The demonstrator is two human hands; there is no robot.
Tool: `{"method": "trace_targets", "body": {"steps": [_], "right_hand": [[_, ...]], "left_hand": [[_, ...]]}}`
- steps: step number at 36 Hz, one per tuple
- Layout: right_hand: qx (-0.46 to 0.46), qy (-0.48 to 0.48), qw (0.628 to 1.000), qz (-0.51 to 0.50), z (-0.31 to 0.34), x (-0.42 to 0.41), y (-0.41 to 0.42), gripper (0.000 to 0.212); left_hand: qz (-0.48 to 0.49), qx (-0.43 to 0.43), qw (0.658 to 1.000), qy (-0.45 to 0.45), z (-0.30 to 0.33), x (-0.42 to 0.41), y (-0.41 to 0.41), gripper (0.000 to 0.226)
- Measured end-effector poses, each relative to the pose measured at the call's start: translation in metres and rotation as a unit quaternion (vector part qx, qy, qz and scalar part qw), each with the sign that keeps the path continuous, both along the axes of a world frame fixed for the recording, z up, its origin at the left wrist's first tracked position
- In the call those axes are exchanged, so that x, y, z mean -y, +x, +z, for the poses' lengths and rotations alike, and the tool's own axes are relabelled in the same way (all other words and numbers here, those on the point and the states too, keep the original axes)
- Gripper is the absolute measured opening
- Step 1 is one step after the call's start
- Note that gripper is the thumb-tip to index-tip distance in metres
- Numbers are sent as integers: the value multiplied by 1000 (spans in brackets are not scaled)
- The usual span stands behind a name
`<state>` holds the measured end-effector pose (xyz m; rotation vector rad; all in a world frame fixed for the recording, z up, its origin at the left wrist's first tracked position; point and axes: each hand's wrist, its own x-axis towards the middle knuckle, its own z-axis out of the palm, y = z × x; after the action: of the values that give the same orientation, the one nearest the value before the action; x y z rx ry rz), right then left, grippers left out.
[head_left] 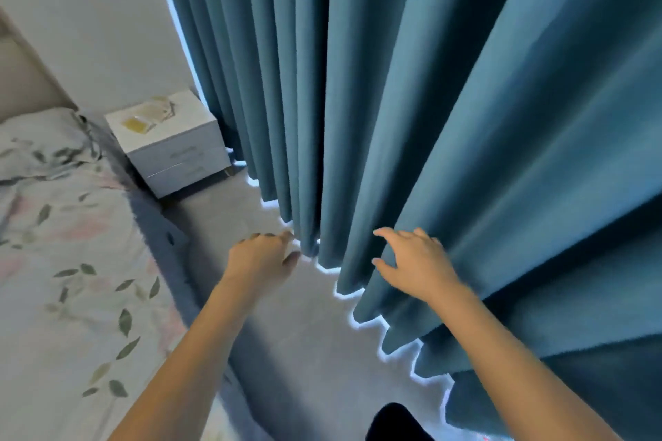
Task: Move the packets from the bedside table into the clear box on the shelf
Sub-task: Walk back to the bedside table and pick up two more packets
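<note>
Both hands are out front and neither has anything in it. The left hand hangs over the grey floor with its fingers loosely curled, and the right hand has its fingers spread right against the teal curtain. The packets sit way off at about 10 o'clock on top of the little white desk, one yellowish, the rest pale and blurry. The floral bed fills the 8 o'clock side.
</note>
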<state>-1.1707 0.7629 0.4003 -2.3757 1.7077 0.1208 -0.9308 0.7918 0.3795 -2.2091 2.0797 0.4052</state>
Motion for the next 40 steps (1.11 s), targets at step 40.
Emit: {"method": "trace_targets", "body": {"steps": [40], "right_hand": [[4, 51, 952, 303, -50, 495, 569, 47]], "left_hand": [[298, 7, 953, 56, -18, 356, 481, 41]]}}
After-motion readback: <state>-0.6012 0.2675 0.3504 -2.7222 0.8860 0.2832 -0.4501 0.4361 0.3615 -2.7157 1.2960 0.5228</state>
